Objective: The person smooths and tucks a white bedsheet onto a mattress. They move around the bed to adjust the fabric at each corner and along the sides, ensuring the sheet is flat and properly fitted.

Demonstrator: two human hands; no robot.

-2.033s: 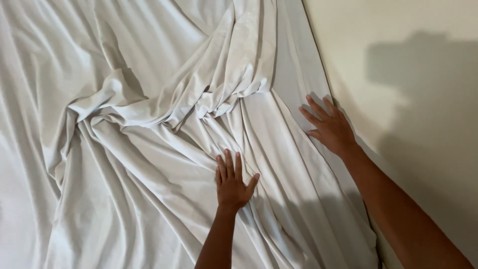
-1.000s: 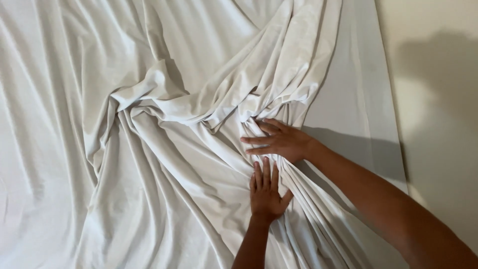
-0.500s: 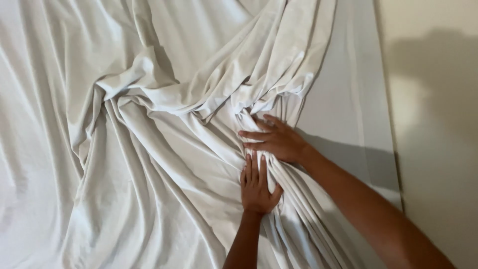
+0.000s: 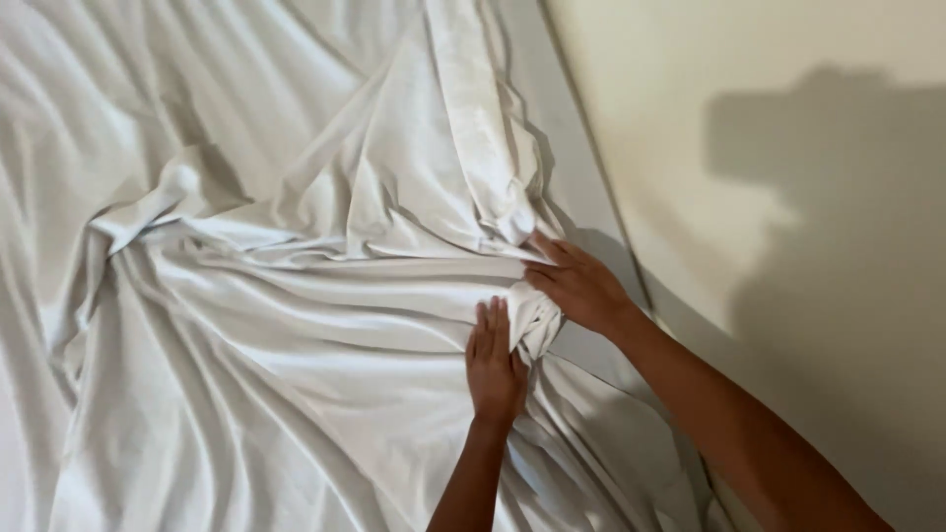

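The right hand (image 4: 581, 288) has its grip closed on a gathered bunch of the white sheet (image 4: 296, 325), fingers curled into the folds near the bed's right edge. The left hand (image 4: 496, 365) lies flat and open just beside it, palm pressing the cloth down. The sheet spreads rumpled across the bed, beside a cream wall (image 4: 769, 148).

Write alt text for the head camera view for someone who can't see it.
Two bare hands work a rumpled white bedsheet: the left hand lies flat on it, the right hand grips a bunched fold. A cream wall runs alongside.
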